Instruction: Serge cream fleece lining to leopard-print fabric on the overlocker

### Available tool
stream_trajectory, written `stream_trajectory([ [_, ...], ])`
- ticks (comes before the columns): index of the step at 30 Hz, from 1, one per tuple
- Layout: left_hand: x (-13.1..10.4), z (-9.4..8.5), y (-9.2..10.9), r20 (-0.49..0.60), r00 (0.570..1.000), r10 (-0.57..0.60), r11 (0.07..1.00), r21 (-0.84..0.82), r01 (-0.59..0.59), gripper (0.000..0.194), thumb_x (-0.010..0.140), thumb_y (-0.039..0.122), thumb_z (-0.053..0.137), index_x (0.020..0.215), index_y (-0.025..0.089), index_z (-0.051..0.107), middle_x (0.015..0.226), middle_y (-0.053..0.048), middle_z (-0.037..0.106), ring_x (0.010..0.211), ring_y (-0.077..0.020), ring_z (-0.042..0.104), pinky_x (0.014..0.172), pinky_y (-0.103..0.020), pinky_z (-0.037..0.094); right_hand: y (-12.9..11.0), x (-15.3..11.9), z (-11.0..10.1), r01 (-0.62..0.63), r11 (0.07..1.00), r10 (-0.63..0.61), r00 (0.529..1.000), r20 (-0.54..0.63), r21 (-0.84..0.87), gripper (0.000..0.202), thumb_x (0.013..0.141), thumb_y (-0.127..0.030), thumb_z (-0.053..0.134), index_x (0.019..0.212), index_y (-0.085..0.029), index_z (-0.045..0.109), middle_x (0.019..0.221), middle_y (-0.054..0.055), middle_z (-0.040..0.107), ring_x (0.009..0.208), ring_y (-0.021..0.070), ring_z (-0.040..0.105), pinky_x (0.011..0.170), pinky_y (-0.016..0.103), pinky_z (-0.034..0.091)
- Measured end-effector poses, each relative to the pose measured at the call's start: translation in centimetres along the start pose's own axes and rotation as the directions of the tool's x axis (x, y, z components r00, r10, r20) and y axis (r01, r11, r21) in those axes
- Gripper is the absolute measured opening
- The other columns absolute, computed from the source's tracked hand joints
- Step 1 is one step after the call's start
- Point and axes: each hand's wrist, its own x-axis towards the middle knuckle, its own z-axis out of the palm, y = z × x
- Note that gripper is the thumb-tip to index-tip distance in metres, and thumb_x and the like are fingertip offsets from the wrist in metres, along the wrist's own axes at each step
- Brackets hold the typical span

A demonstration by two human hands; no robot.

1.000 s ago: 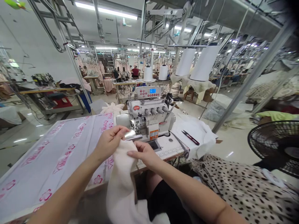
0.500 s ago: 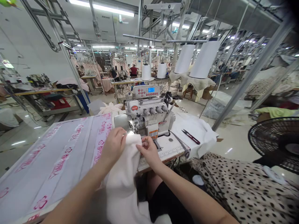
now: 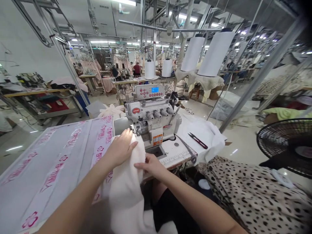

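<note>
A white overlock sewing machine (image 3: 153, 113) stands at the centre, its lit needle area just beyond my left hand (image 3: 123, 146). That hand lies on top of the white fabric (image 3: 128, 191) with its fingers stretched toward the needle area. Nearer to me and to the right, my right hand (image 3: 149, 165) pinches the fabric's right edge between thumb and fingers. From both hands the cloth hangs down toward my lap.
Thread snips (image 3: 198, 140) lie on white cloth at the right. Plastic with pink print (image 3: 60, 156) covers the left table. Leopard-spotted fabric (image 3: 253, 191) and a black fan (image 3: 287, 146) are at the right. Thread cones (image 3: 215, 53) stand behind.
My left hand has gone from a pinch to lying flatter on the fabric. My right hand has shifted down the fabric edge, toward me. The whole view has moved slightly.
</note>
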Motion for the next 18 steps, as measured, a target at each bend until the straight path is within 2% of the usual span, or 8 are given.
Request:
stream_trajectory([
  [5,1.2,0.2,-1.2,0.026,0.998,0.058,0.998,-0.039,-0.057,0.058,0.089,0.049,0.025,0.127,0.008,0.039,0.138,-0.017,0.034,0.13,-0.0273,0.029,0.101,-0.045,0.033,-0.6,-1.4,-0.6,-0.05,0.992,0.055,0.998,0.042,-0.112,0.035,0.055,-0.037,0.076,0.078,-0.013,0.065,0.072,0.001,0.063,0.065,0.0146,0.056,0.068,0.029,0.045],
  [7,0.6,0.8,-1.5,-0.089,0.995,0.036,0.993,-0.112,-0.046,0.059,0.087,0.052,0.03,0.127,0.011,0.04,0.138,-0.016,0.035,0.13,-0.027,0.027,0.104,-0.046,0.029,-0.3,-2.9,-0.8,-0.068,0.985,0.084,0.991,0.102,-0.156,0.037,0.056,-0.034,0.076,0.085,-0.014,0.067,0.08,0.002,0.065,0.072,0.0173,0.058,0.074,0.032,0.046],
  [9,-1.0,1.7,-1.3,-0.303,0.946,-0.116,0.967,-0.253,0.037,0.059,0.084,0.052,0.037,0.129,0.014,0.038,0.141,-0.014,0.03,0.132,-0.0267,0.023,0.108,-0.046,0.023,0.7,-4.7,-1.0,-0.073,0.984,0.102,0.979,0.176,-0.165,0.044,0.057,-0.032,0.076,0.096,-0.016,0.066,0.089,0.003,0.066,0.08,0.0189,0.058,0.079,0.033,0.046],
  [11,-3.4,3.0,-0.7,-0.379,0.828,-0.413,0.85,-0.488,0.2,0.065,0.081,0.052,0.045,0.133,0.016,0.031,0.143,-0.013,0.025,0.132,-0.0273,0.023,0.108,-0.046,0.022,2.4,-6.7,-1.2,-0.05,0.977,0.101,0.964,0.244,-0.205,0.048,0.058,-0.031,0.075,0.103,-0.018,0.065,0.093,0.002,0.065,0.084,0.0196,0.058,0.08,0.032,0.046],
  [12,-4.8,3.6,-0.3,-0.314,0.772,-0.552,0.738,-0.615,0.278,0.069,0.079,0.052,0.048,0.135,0.018,0.027,0.142,-0.014,0.027,0.13,-0.0278,0.028,0.106,-0.047,0.027,3.4,-7.6,-1.3,-0.029,0.968,0.097,0.959,0.268,-0.249,0.048,0.059,-0.031,0.074,0.104,-0.017,0.065,0.091,0.002,0.065,0.083,0.0197,0.057,0.079,0.032,0.046],
  [14,-7.8,4.6,0.6,-0.037,0.748,-0.663,0.461,-0.807,0.369,0.072,0.075,0.052,0.054,0.134,0.019,0.029,0.134,-0.015,0.041,0.118,-0.0279,0.045,0.096,-0.045,0.041,4.9,-9.1,-1.5,0.004,0.93,0.108,0.953,0.284,-0.367,0.042,0.061,-0.031,0.072,0.1,-0.016,0.066,0.086,0.002,0.065,0.077,0.0192,0.056,0.073,0.029,0.047],
  [16,-10.6,5.1,1.4,0.245,0.773,-0.584,0.219,-0.87,0.442,0.065,0.071,0.05,0.059,0.124,0.017,0.043,0.115,-0.014,0.058,0.101,-0.0275,0.058,0.082,-0.041,0.05,5.7,-10.3,-1.7,0.033,0.894,0.106,0.953,0.282,-0.447,0.034,0.064,-0.03,0.069,0.094,-0.015,0.067,0.08,0.001,0.063,0.071,0.0171,0.054,0.068,0.026,0.047],
  [18,-13.0,4.8,1.9,0.439,0.738,-0.512,0.071,-0.835,0.546,0.056,0.068,0.049,0.064,0.111,0.015,0.054,0.094,-0.012,0.066,0.084,-0.0279,0.063,0.071,-0.04,0.053,5.7,-11.0,-1.6,0.056,0.911,0.091,0.938,0.333,-0.408,0.029,0.068,-0.031,0.066,0.093,-0.015,0.067,0.078,0.0,0.062,0.069,0.015,0.053,0.066,0.024,0.046],
])
